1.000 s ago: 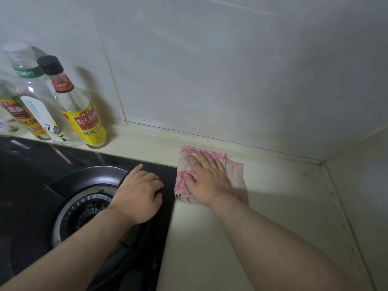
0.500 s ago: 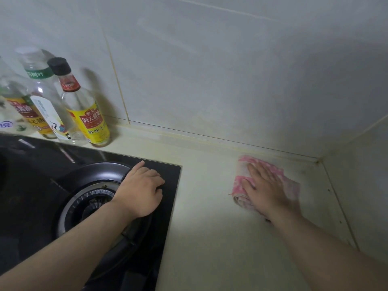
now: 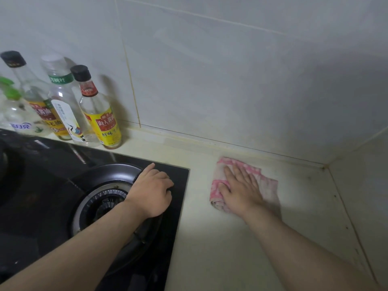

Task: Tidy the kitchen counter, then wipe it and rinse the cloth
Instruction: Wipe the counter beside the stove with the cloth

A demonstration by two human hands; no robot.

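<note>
Pink-and-white cloth (image 3: 267, 185) is pressed onto the counter (image 3: 210, 248) by the right hand (image 3: 241, 190), fingers straight and laid flat, a little to the right of the black hob (image 3: 31, 185). The left hand (image 3: 153, 190) is rested on the hob's far right corner beside the burner ring (image 3: 84, 206), fingers loosely curled, nothing held. Sauce bottles (image 3: 100, 118) are lined up behind the hob against the tiled wall (image 3: 231, 80).

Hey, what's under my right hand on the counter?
A pink-and-white cloth lies under the right hand, pressed flat on the pale counter. The cloth's middle and the counter beneath it are hidden.
</note>
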